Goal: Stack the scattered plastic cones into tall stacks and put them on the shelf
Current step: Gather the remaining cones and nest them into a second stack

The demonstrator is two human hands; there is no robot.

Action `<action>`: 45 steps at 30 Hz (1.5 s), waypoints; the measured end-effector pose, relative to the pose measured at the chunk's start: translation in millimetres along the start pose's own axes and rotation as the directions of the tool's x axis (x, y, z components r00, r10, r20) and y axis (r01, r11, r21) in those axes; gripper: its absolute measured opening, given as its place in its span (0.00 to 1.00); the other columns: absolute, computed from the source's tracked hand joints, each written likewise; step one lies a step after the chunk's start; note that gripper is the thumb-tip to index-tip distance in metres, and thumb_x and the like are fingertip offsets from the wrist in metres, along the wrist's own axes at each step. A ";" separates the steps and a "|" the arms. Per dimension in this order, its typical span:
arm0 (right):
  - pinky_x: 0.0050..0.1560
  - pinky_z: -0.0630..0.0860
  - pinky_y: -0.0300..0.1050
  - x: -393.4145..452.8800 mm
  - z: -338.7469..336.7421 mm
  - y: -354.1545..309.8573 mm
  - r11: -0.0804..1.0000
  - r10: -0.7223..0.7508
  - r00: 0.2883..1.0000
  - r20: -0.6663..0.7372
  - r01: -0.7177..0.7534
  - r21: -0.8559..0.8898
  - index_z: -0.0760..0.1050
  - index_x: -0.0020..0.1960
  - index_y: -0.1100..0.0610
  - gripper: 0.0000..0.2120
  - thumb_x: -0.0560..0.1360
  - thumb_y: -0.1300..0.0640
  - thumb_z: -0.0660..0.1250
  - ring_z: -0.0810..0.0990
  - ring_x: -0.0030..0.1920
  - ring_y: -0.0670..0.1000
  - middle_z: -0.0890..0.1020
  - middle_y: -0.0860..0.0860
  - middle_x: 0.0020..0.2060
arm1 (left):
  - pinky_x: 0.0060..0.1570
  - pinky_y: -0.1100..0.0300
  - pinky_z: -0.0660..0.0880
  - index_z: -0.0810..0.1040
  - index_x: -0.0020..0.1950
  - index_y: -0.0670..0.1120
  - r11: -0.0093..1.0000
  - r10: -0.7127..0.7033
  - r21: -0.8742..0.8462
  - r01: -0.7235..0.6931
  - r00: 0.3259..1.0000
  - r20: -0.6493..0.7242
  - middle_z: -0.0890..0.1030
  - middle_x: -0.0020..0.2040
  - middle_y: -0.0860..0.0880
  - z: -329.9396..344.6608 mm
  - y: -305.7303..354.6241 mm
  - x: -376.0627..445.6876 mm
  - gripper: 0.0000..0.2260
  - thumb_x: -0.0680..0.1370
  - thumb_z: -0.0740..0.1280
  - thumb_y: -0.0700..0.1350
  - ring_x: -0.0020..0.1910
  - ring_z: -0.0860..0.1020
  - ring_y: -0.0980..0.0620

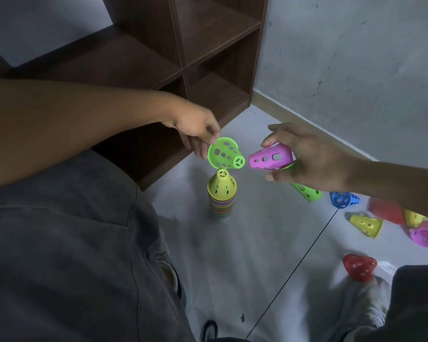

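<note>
Fingers of our left hand (195, 129) pinch the rim of a green cone (225, 154), which hangs tilted on its side, its small closed tip pointing right. The left forearm reaches in from the left edge, crossing in front of the dark wooden shelf (208, 45). Our right hand (309, 156) comes in from the right, its fingers curled over the wide end of a pink cone (269, 157); that cone also lies sideways in the air, its narrow tip aimed left toward the green one, the two tips near each other but apart. A second green edge shows under our right palm; we cannot tell whether it is held.

Just below the green cone stands the stack (221, 196) on the pale floor (257, 243), upright, a yellow cone on top and many coloured rims banded beneath it. It sits nearer to us than the shelf and just off its right corner.

To the right, beneath our right wrist, a green cone on the floor (305, 191) lies on its side. Further right lie a blue cone (344, 199), a yellow cone (366, 224), a blurred red one (386, 211), another yellow (414, 218) and another pink (426, 238), clustered together. A red cone (358, 266) lies nearer to us, apart from the cluster.
</note>
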State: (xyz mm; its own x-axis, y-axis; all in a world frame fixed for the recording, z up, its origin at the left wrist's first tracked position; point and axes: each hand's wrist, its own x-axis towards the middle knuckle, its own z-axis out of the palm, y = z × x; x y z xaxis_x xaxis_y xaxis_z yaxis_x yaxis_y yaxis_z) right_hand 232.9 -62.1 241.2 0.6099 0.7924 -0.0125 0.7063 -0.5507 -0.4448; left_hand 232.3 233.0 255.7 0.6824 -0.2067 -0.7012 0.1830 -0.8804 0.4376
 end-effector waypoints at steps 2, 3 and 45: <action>0.61 0.74 0.49 -0.8 -0.9 -0.6 1.000 0.005 1.000 0.015 -0.005 -0.010 0.73 0.65 0.50 0.28 0.69 0.46 0.78 0.74 0.65 0.53 0.70 0.51 0.68 | 0.54 0.48 0.77 0.77 0.50 0.45 0.999 -0.010 -0.051 0.013 0.999 0.050 0.87 0.48 0.44 1.0 -5.5 1.2 0.09 0.85 0.60 0.45 0.54 0.84 0.43; 0.61 0.74 0.48 -1.1 -1.4 -0.8 1.000 0.009 1.000 0.027 -0.009 -0.016 0.72 0.66 0.50 0.29 0.69 0.45 0.78 0.74 0.64 0.53 0.70 0.51 0.68 | 0.54 0.48 0.77 0.77 0.49 0.45 0.997 -0.013 -0.069 0.017 0.998 0.062 0.87 0.48 0.44 0.3 -8.0 1.7 0.09 0.85 0.60 0.46 0.55 0.84 0.43; 0.47 0.63 0.21 17.2 1.7 -28.0 0.989 0.072 0.989 -0.128 -0.054 0.137 0.66 0.72 0.50 0.37 0.68 0.47 0.79 0.70 0.50 0.43 0.71 0.45 0.58 | 0.59 0.49 0.78 0.78 0.62 0.46 0.955 0.212 -0.203 -0.215 0.977 -0.036 0.86 0.53 0.48 22.3 48.1 -24.2 0.24 0.71 0.72 0.58 0.54 0.84 0.49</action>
State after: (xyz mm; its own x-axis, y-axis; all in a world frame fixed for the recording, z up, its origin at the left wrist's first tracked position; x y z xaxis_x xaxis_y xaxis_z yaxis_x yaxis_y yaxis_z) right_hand 223.0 -32.6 251.9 0.6999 0.7108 0.0704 0.6167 -0.5517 -0.5616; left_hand 208.8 186.1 281.2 0.7306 -0.3730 -0.5720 0.1719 -0.7102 0.6827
